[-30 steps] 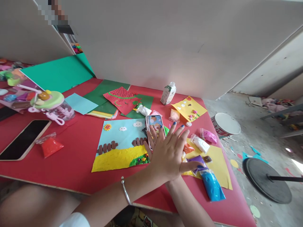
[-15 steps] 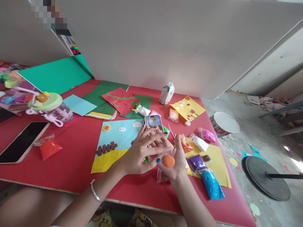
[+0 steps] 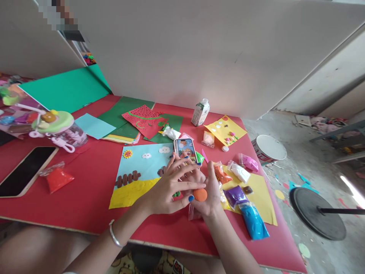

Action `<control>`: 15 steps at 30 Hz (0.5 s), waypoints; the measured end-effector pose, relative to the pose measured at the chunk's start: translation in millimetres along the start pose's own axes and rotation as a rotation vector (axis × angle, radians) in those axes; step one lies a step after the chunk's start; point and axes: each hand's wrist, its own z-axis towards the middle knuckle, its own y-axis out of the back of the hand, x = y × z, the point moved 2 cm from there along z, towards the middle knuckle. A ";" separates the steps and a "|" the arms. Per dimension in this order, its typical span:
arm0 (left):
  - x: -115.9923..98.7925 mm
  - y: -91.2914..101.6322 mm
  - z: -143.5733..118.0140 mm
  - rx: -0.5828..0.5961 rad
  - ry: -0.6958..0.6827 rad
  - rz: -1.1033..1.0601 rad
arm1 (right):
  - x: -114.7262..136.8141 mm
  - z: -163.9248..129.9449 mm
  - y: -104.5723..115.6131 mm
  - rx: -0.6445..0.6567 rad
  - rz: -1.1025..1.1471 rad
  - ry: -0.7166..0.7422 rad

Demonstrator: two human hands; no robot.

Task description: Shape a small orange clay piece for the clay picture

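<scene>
A flat round disc of orange clay [image 3: 200, 195] lies in the palm of my right hand [image 3: 209, 190], which is turned palm up over the red table [image 3: 91, 190]. My left hand [image 3: 168, 186], with a silver bangle on the wrist, lies across it, and its fingers touch the clay's left edge. Both hands hover above the right edge of a paper landscape picture [image 3: 139, 175] with blue sky, clay clouds, a sun, a brown fence and a yellow field. A phone [image 3: 184, 148] with a picture on its screen lies just beyond my fingers.
Bags of clay lie to the right on yellow paper: orange [image 3: 222, 176], white [image 3: 240, 172], pink [image 3: 249, 163], purple [image 3: 235, 196], blue [image 3: 253, 220]. A red clay bag [image 3: 57, 178], a tablet [image 3: 25, 171], a small carton [image 3: 200, 112] and green papers [image 3: 125, 114] are on the table. A white bucket [image 3: 269, 149] stands on the floor.
One second ago my palms were pressed flat together. They have parted, showing the flattened orange disc in my right palm, and my left fingers now rest at its edge.
</scene>
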 end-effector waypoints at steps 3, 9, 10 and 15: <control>-1.7 1.5 -1.6 -0.079 0.029 -0.001 | 5.2 0.1 1.0 0.035 -0.042 0.035; -6.0 6.9 -17.3 -0.363 0.166 0.065 | 48.6 -4.5 13.5 0.029 -0.050 0.377; -7.4 4.4 -21.1 -0.367 0.181 0.089 | 55.7 -5.6 16.2 0.009 -0.023 0.436; -17.5 -28.8 -40.1 -0.228 0.231 0.236 | 61.5 -3.3 25.1 -0.041 0.185 0.539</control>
